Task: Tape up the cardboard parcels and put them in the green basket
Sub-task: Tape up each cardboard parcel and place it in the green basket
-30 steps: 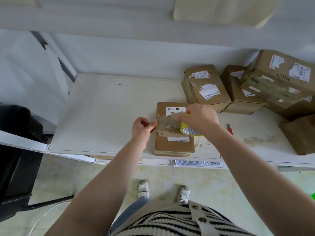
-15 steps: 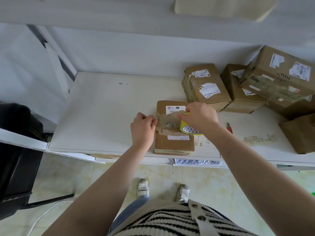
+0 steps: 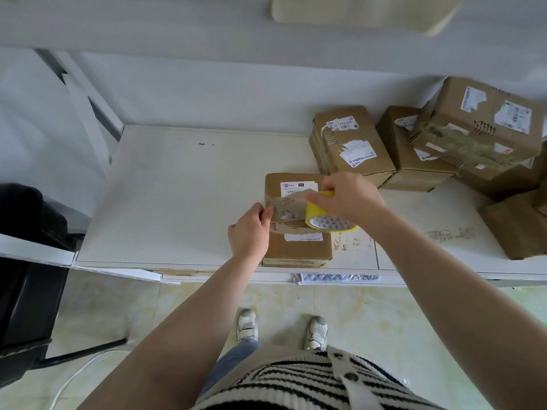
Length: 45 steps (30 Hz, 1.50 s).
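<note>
A flat cardboard parcel (image 3: 297, 247) with white labels lies near the front edge of the white table (image 3: 183, 196). My right hand (image 3: 346, 199) grips a yellow roll of tape (image 3: 328, 217) over the parcel's right side. A clear strip of tape (image 3: 288, 210) runs from the roll leftward across the parcel top. My left hand (image 3: 250, 232) presses the strip's free end against the parcel's left edge, thumb on top. The green basket is not in view.
Several more cardboard parcels (image 3: 349, 143) are piled at the table's back right, one large box (image 3: 485, 128) leaning on others. A brown parcel (image 3: 518, 226) sits at the right edge. A black chair (image 3: 26, 261) stands at the left. My feet are on the tiled floor below.
My left hand has moved right from beside the parcel and now holds the tape end down on its left edge. The right hand and roll have stayed in about the same place.
</note>
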{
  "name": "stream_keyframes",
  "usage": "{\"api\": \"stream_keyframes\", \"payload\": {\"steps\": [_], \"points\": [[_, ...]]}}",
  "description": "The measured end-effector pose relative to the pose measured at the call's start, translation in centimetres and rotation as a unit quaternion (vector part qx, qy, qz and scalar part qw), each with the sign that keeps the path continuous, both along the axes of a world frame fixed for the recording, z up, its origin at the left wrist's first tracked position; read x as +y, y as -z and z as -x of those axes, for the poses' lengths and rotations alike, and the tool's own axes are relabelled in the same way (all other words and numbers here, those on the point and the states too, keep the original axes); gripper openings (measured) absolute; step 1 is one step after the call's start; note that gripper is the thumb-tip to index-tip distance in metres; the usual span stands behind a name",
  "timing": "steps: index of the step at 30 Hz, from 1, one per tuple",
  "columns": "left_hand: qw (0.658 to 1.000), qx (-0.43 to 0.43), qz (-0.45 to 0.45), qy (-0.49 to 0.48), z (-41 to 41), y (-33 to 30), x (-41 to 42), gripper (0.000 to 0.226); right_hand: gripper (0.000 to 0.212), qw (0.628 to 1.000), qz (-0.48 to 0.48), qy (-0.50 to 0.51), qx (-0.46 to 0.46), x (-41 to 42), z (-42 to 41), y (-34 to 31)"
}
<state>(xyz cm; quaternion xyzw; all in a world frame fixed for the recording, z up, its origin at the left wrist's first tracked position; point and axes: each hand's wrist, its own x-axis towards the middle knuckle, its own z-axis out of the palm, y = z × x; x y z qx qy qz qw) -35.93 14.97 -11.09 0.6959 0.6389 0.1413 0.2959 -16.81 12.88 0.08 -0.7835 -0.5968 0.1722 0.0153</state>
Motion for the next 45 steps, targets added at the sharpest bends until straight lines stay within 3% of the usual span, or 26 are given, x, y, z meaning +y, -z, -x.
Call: {"api": "stream_keyframes", "payload": {"steps": [2,8,19,26,33,37,41,45], "points": [[1.000,0.003,-0.003,0.000,0.0,0.1,0.0,0.038,0.054,1.000,-0.003,0.000,0.011,-0.3,-0.6,-0.1],[1.000,0.016,0.002,0.003,-0.2,0.3,0.1,0.040,0.053,0.996,0.028,0.009,-0.079,-0.5,-2.6,0.6],[0.998,0.032,0.020,0.040,0.0,0.2,0.4,0.045,0.055,0.990,0.065,0.100,0.077,-1.0,-4.4,6.1],[0.983,0.139,0.012,0.116,0.8,0.2,1.0,0.062,0.050,0.986,0.089,0.090,0.111,-0.7,-4.6,6.4],[0.982,0.065,0.104,0.146,1.6,-0.1,1.5,0.059,0.049,0.987,0.104,0.074,0.094,-0.7,-4.4,6.2],[0.975,0.163,-0.040,0.147,1.5,-1.3,2.3,0.049,0.049,0.989,0.098,0.070,0.082,-0.8,-4.4,6.1],[0.993,0.064,-0.027,0.098,0.5,-1.1,1.9,0.045,0.049,0.991,0.102,0.064,0.066,-0.7,-4.3,6.1],[0.996,0.031,0.007,0.088,0.4,-0.6,1.6,0.044,0.049,0.992,0.095,0.061,0.058,-0.8,-4.4,6.2]]}}
